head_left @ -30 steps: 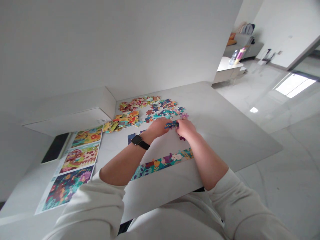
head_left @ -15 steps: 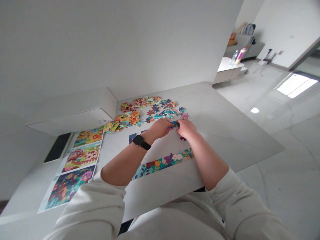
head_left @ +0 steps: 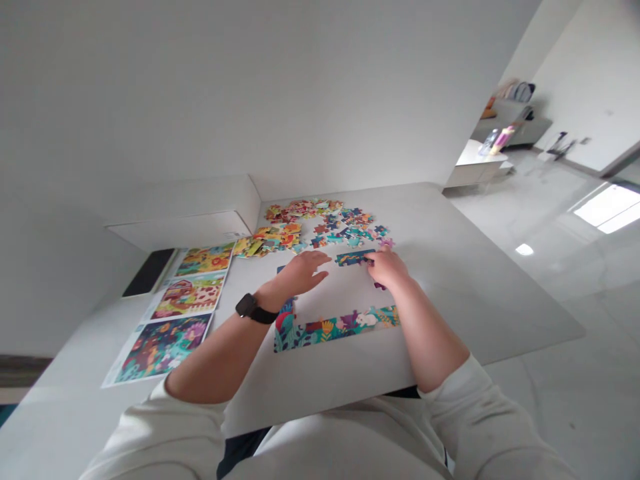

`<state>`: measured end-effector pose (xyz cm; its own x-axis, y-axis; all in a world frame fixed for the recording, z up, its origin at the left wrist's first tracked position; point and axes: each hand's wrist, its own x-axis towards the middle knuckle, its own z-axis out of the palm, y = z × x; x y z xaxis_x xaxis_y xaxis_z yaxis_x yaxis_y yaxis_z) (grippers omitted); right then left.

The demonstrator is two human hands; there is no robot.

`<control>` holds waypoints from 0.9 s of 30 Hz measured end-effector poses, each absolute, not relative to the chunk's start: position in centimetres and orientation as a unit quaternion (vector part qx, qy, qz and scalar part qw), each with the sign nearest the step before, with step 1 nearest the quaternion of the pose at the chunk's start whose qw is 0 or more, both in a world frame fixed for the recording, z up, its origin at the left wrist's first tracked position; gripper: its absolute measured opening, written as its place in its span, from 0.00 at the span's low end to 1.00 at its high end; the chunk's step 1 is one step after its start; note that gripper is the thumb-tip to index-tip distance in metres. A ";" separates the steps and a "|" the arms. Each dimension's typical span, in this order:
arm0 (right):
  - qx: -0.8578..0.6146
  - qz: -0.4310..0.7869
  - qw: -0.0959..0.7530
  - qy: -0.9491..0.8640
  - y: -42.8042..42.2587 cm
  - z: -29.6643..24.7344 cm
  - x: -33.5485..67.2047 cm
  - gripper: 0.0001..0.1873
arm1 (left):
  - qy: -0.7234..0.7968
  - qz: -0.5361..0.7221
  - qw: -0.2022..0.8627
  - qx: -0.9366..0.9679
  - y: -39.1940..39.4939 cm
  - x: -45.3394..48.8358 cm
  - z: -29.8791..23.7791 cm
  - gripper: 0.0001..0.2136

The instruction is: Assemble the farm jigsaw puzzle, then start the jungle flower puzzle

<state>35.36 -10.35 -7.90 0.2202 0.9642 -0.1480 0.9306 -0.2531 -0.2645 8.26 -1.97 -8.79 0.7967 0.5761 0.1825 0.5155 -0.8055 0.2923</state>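
My right hand (head_left: 387, 268) pinches the right end of a short strip of joined jigsaw pieces (head_left: 354, 258) in dark blue and teal. My left hand (head_left: 300, 275) rests open just left of that strip, fingers spread and not touching it. Below both hands lies an assembled puzzle border (head_left: 335, 329) in an L shape, with flowers and a white rabbit. Loose jigsaw pieces (head_left: 325, 227) are heaped beyond my hands. A lone purple piece (head_left: 380, 286) peeks out beneath my right hand.
Printed puzzle picture sheets (head_left: 190, 297) lie in a column left of my arms, with a black phone (head_left: 149, 272) beyond them. A white box (head_left: 185, 223) stands at the far left of the white table (head_left: 475, 300). Floor lies past the table's right edge.
My left hand has let go of the strip and moved left, away from it. My right hand still holds the strip. The whole view has shifted slightly right.
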 end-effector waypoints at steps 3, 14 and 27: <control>-0.784 0.128 0.076 -0.603 -10.2 -8.2 35.7 0.23 | 0.369 0.177 0.155 0.899 -2.4 6.3 -7.3 0.20; -0.778 0.072 0.223 -0.583 -9.6 -9.2 37.2 0.15 | 0.518 0.325 0.169 0.773 -0.5 6.7 -0.3 0.28; -0.718 0.063 0.237 -0.652 -5.9 -8.6 36.9 0.15 | 0.540 0.218 0.103 0.807 -0.3 2.5 1.2 0.15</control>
